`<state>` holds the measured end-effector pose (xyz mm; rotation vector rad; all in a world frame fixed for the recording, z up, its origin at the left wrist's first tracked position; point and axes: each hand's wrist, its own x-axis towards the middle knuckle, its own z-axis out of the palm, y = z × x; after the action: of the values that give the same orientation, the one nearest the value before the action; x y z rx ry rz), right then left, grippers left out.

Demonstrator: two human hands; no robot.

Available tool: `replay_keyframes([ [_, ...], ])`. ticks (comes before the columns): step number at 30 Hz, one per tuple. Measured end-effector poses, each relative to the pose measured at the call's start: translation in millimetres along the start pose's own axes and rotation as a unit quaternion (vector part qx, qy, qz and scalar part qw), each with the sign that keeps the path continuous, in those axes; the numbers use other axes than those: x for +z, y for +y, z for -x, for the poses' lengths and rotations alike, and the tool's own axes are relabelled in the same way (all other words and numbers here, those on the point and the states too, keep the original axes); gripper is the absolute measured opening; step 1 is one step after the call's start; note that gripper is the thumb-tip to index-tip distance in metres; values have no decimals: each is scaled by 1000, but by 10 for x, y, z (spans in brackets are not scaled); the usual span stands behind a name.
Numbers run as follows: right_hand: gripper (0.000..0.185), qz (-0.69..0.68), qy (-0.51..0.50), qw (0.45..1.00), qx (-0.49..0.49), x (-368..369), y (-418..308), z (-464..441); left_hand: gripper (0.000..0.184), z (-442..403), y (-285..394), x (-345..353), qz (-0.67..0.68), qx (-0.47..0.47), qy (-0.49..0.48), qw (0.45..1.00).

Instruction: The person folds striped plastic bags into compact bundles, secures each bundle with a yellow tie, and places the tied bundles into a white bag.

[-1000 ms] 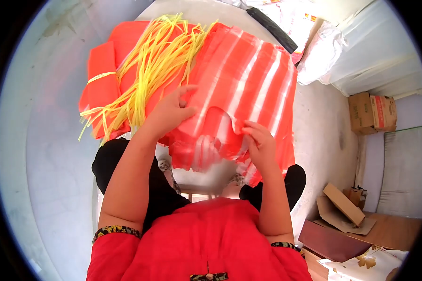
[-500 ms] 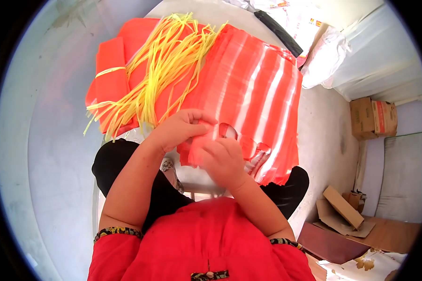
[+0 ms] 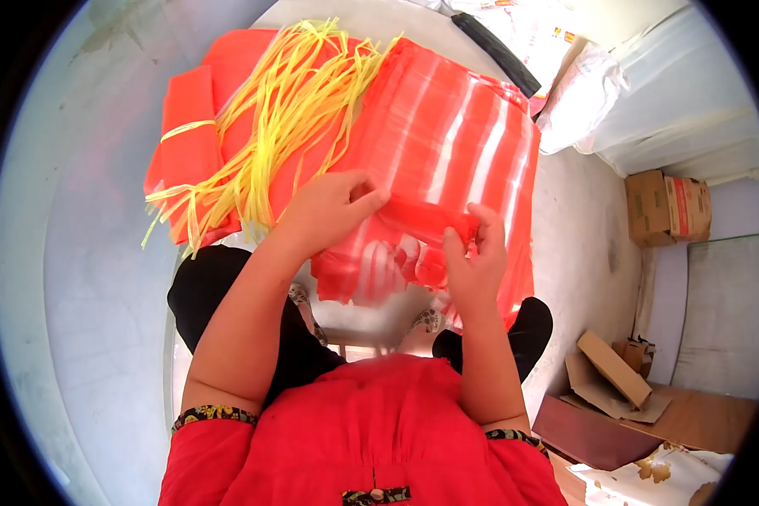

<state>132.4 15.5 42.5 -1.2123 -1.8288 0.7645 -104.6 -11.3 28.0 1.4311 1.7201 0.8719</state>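
A thick pile of red plastic bags [image 3: 460,126], shiny with pale streaks of light, lies in front of me. Over its near part, my left hand [image 3: 337,207] pinches one end of a red plastic bag [image 3: 426,221]. My right hand [image 3: 478,257] grips the other end between thumb and fingers, so the bag's edge stretches across between both hands. Cut-out handle parts and crumpled plastic hang below it, partly blurred. To the left, a loose bunch of yellow plastic strips [image 3: 282,126] rests across more red plastic. A folded red bundle [image 3: 190,156] there has a yellow strip around it.
The pile sits on a pale round table [image 3: 367,18]. A black roll-like object [image 3: 496,52] and a white plastic sack [image 3: 584,97] are at the back right. Cardboard boxes [image 3: 649,207] stand farther right, with flattened cardboard [image 3: 611,379] lower down.
My hands were close together over the pile's near edge. Now my right hand has moved right and the bag's edge is drawn out between them; my left hand has shifted slightly up.
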Motion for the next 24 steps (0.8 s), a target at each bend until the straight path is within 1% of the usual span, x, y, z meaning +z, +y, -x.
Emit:
replay_keyframes([
  [2,27,-52,-14,996,64,-82,314,-93,33,-34,8,61,-41,28,32,998],
  [5,24,-70,-46,991,106,-100,605,-102,29,-126,-46,204,-125,75,94,985],
  [8,24,-31,-56,991,114,-69,795,-93,24,-208,-87,323,-196,109,136,965],
  [12,32,28,-54,992,109,-49,853,-111,19,-225,-14,410,-254,140,159,944],
  [14,33,62,-68,990,107,-65,822,-128,16,-248,-2,477,-252,252,130,925],
  [15,33,69,-67,991,94,-61,834,-131,15,-260,6,528,-249,306,114,912],
  [18,33,94,-64,991,65,-63,830,-109,17,-226,22,739,-199,384,43,901],
  [20,32,113,-66,990,57,-112,720,-96,18,-245,-19,819,-217,396,32,891],
  [23,33,147,-33,986,-76,-282,853,-37,21,-266,-2,847,-225,398,14,889],
  [24,34,176,-43,977,-114,-336,889,10,21,-264,2,848,-224,396,9,890],
])
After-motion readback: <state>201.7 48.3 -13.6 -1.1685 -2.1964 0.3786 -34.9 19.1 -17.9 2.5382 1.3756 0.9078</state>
